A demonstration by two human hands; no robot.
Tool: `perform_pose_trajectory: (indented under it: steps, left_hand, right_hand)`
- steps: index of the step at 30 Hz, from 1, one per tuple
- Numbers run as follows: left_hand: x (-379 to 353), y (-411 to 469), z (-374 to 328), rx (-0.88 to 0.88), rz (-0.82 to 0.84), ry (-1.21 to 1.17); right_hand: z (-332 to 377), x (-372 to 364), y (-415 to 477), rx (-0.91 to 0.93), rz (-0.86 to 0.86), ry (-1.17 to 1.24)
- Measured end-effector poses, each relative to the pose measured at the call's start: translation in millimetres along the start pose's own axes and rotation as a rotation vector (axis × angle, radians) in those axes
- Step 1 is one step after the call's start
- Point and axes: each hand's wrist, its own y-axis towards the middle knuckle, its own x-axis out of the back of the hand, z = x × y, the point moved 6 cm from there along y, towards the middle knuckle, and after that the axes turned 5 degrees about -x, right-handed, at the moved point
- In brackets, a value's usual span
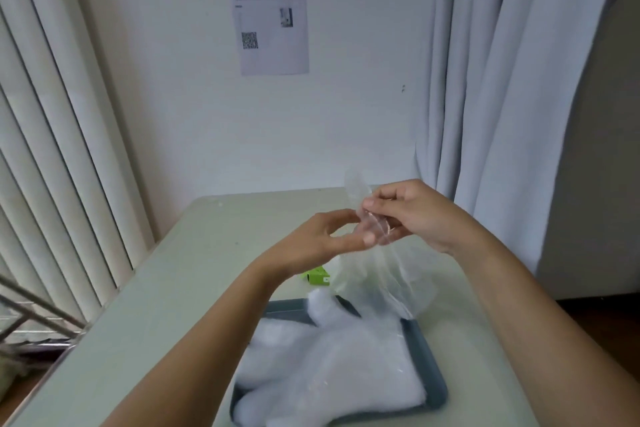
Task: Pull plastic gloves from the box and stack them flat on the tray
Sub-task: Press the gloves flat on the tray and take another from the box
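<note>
The pale table (173, 288) carries a dark tray (431, 367) at its near edge, and a white stack of gloves (329, 367) already fills most of it, spilling over the far rim. Above the tray's far right corner hangs one clear glove (374, 274), crumpled and bunched, not flat. The right hand (412, 211) pinches its top edge between thumb and fingers. The left hand (322, 239), fingers curled, seems to nip the same edge just beside it. A small green box (317, 277) sits on the table beyond the tray, partly hidden.

The film is thin and clingy, so it may well land folded or creased. Its dangling end could drag the top of the stack askew. A draught or a hasty release could float it off the tray.
</note>
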Motion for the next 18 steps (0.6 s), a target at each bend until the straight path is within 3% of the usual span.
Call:
perform_pose_trajectory:
  steps: [7, 12, 14, 18]
  left_hand:
    - [-12.6, -16.8, -17.5, 0.043, -0.014, 0.155]
    - [-18.6, -34.8, -24.7, 0.03, -0.009, 0.098]
    - [-16.5, -42.2, -23.7, 0.038, -0.032, 0.077]
    - [-5.7, -54.2, -12.7, 0.096, -0.146, 0.055]
  right_hand:
    - [15.4, -10.8, -19.1, 0.024, -0.012, -0.121]
    - [-6.0, -11.8, -33.6, -0.05, -0.055, 0.017]
    - [-25.8, -9.7, -41.2, -0.078, 0.036, 0.051]
    - [-50.3, -18.7, -66.5, -0.029, 0.395, 0.188]
